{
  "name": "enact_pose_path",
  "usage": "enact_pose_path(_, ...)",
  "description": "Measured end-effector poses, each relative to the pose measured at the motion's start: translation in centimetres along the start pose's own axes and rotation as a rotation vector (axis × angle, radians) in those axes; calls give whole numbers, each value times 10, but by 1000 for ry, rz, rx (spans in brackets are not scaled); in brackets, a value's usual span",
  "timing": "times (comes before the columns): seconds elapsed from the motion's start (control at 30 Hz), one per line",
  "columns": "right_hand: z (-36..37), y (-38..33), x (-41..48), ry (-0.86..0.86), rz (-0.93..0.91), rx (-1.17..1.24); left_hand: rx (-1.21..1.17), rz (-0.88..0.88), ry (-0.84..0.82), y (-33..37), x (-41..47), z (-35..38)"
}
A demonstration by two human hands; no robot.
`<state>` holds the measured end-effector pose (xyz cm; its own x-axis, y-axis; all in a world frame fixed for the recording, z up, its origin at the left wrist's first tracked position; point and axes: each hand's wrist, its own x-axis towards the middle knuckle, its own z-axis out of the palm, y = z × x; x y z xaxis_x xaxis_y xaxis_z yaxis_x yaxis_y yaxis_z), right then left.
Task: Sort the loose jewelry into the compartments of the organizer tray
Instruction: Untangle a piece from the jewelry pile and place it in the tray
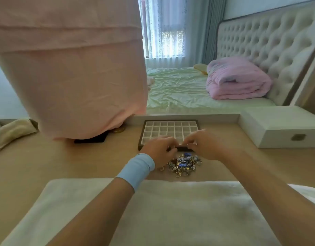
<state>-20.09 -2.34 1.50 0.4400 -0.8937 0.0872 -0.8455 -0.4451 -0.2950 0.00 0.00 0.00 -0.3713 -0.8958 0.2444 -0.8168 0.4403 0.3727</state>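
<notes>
A: What are the fingers doing?

B: On the left hand [159, 150] and the right hand [203, 145], the fingers [188, 139] are curled, and their tips meet over the near edge of the organizer tray [171, 129]. Whether they pinch something small between them, I cannot tell; that spot is blurred.

A: And the jewelry?

B: The loose jewelry [182, 164] lies in a heap on the wooden surface [82, 160], just in front of the tray and below both hands. Blue beads and gold-coloured bits show in it. The tray's white compartments that are visible look empty.

A: Anything else close by?

B: A light blue wristband [137, 170] on the left wrist, a white fluffy cloth [171, 210] nearest the person, a white box [281, 126] to the right of the tray, and pink fabric [73, 68] hanging at the left.
</notes>
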Motion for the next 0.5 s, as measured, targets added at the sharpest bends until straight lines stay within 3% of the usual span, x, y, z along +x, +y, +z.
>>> enact_pose_path(0.13,4,4,4,-67,81,-91,30,-58,-136,5,8,7)
enact_pose_path(0.5,21,14,21,-184,131,-186,71,-21,-223,-11,27,18)
